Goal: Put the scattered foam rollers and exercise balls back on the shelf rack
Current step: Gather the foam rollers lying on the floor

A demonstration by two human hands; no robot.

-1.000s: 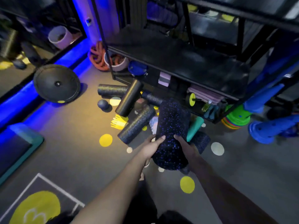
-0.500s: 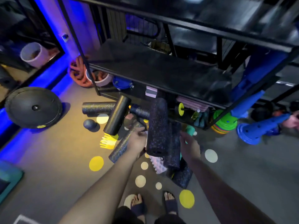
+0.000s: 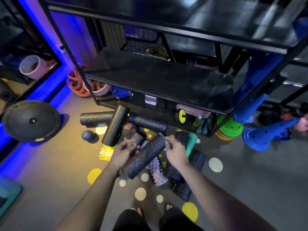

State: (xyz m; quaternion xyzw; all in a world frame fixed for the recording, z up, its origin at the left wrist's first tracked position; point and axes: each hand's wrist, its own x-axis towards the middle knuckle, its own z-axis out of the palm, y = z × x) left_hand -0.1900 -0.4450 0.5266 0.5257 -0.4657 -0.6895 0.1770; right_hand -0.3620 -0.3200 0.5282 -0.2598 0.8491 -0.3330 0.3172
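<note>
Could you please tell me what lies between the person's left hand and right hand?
In the head view, a dark speckled foam roller runs slantwise between the left hand and the right hand.

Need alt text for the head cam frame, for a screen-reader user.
A person's left hand grips a speckled foam roller at a diagonal, with the right hand at its upper end. Below them, other foam rollers and a small dark ball lie scattered on the gym floor. A black shelf rack stands just behind.
</note>
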